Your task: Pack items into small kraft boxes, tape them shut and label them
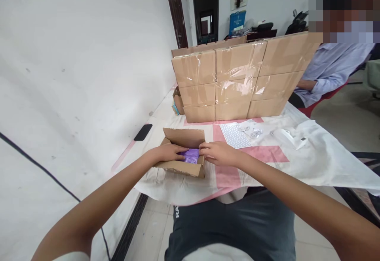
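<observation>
An open cardboard box (pixel 184 168) with its flaps raised stands on the cloth-covered table. Inside it lies a shiny purple package (pixel 191 156). My left hand (pixel 170 152) reaches over the box's left side, fingers spread with their tips on the purple package. At the box's right edge is my right hand (pixel 219 153), its fingers bent around the right wall and flap, thumb below. Part of the package is hidden under my left fingers.
Taped cardboard boxes (pixel 236 81) are stacked behind the open box. A black phone (pixel 143 132) lies by the wall at left. Printed sheets (pixel 235 135) and a white device (pixel 292 138) lie to the right. A person (pixel 332 69) sits at the far right.
</observation>
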A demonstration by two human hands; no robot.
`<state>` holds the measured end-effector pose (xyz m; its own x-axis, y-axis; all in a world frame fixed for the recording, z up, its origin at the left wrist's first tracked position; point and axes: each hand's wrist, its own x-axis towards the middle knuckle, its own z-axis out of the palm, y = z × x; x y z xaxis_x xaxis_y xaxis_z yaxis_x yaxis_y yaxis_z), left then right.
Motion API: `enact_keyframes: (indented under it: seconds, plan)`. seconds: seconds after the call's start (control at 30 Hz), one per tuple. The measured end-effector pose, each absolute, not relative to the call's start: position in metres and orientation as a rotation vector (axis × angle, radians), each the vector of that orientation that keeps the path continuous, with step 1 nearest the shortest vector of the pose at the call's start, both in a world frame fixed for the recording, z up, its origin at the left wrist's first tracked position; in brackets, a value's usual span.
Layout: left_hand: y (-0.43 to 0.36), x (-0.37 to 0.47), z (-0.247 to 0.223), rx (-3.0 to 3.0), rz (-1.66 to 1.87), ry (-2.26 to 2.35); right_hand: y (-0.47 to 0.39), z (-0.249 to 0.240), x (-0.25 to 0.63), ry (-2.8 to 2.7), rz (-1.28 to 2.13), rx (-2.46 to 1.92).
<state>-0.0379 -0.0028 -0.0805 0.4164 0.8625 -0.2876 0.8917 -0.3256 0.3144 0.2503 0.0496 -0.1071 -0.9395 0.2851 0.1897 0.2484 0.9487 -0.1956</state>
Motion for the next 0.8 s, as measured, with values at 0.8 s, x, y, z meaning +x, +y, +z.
enact_keyframes:
  seconds: [0.8]
  plan:
    - [0.024,0.017,-0.095,2.905,-0.485,0.870,0.046,-0.115,0.252,-2.742,0.370,-0.484]
